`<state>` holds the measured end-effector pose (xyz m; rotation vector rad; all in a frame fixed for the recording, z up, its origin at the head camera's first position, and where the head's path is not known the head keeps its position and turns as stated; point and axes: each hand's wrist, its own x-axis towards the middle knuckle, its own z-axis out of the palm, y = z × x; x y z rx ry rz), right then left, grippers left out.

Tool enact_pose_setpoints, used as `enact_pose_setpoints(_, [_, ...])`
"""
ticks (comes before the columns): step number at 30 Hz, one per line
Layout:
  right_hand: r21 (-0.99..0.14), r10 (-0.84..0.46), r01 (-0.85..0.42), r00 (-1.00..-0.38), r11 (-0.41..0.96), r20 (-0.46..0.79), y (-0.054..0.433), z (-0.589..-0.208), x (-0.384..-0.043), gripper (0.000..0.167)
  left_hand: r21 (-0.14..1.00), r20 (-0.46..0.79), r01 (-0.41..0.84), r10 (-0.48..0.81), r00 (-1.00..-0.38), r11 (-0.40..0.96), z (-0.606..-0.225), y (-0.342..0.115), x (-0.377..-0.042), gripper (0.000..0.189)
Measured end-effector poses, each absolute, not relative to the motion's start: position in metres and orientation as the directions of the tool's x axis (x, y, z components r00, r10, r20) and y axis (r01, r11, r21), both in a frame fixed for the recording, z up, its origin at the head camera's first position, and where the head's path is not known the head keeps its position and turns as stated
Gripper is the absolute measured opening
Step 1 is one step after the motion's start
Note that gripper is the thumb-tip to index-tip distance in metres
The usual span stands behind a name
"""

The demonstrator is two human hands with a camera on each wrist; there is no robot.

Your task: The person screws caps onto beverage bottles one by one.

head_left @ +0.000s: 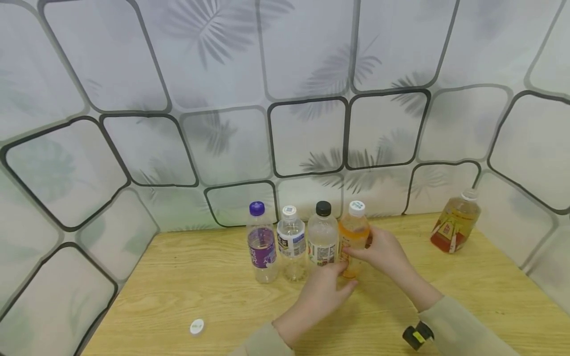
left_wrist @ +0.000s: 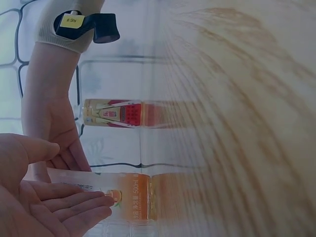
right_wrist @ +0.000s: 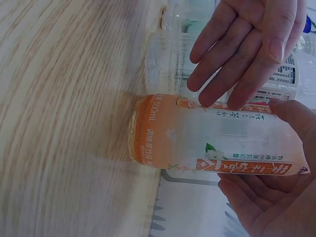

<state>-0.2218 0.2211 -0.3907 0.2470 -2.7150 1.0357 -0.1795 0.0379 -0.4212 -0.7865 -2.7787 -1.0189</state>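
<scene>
An orange-labelled tea bottle [head_left: 355, 231] with a white cap stands upright at the right end of a row of bottles. My right hand [head_left: 385, 252] grips its right side, thumb and fingers on opposite sides, as the right wrist view also shows. My left hand [head_left: 321, 291] has its fingers extended against the bottle's left side, low down, in front of a black-capped bottle [head_left: 323, 235]. Those straight fingers [right_wrist: 219, 69] appear to touch the orange label. Left of these stand a white-capped clear bottle [head_left: 291, 244] and a purple-labelled bottle [head_left: 261, 247] with a purple cap.
Farther right, a bottle of reddish-brown drink [head_left: 456, 222] with a white cap stands near the back edge of the wooden table [head_left: 178, 277]. A loose white cap [head_left: 197, 327] lies at front left. The patterned wall covering [head_left: 307, 138] encloses the back and sides.
</scene>
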Motion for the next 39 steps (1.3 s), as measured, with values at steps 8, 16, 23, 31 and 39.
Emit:
enact_pose_setpoints(8, [-0.650,-0.088,-0.241,-0.962,0.721,0.259,0.220,-0.390,-0.223,0.059,0.571,0.235,0.493,0.445,-0.864,0.656,-0.422,0.038,-0.180,0.045])
enact_pose_setpoints(16, [-0.671,-0.090,-0.234,-0.966,0.704,0.243,0.218,-0.392,-0.224,0.059,0.574,0.215,0.474,0.436,-0.874,0.668,-0.422,0.039,-0.181,0.046])
enact_pose_setpoints(23, [-0.679,-0.100,-0.236,-0.967,0.695,0.234,0.218,-0.392,-0.224,0.060,0.574,0.209,0.475,0.442,-0.873,0.667,-0.422,0.039,-0.182,0.045])
enact_pose_setpoints(31, [-0.692,-0.114,-0.234,-0.970,0.683,0.215,0.219,-0.391,-0.224,0.066,0.552,0.222,0.495,0.454,-0.863,0.671,-0.421,0.035,-0.181,0.043])
enact_pose_setpoints(39, [-0.684,-0.123,-0.234,-0.971,0.691,0.207,0.220,-0.391,-0.222,0.071,0.529,0.252,0.547,0.495,-0.831,0.649,-0.422,0.029,-0.179,0.035])
